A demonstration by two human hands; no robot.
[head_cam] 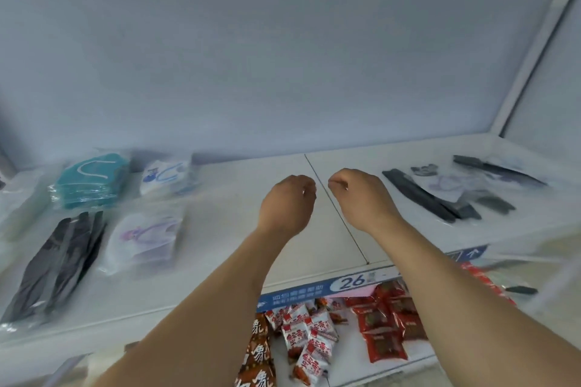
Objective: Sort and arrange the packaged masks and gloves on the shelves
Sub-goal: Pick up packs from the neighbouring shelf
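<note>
On the white shelf (314,248), my left hand (287,204) and my right hand (361,198) hover side by side over the bare middle, fingers curled, holding nothing. At the left lie a stack of teal masks (91,182), a white and blue mask pack (166,176), a white mask pack with purple print (144,239) and dark grey packs (59,264). At the right, loose black packs (421,198) and a clear pack with a white mask (446,184) lie scattered, with another black pack (496,168) behind them.
The shelf's back wall (283,56) rises close behind. A blue price strip (345,284) runs along the front edge. Below it, a lower shelf holds red snack packets (383,327), white and red packets (311,342) and brown packets (257,352).
</note>
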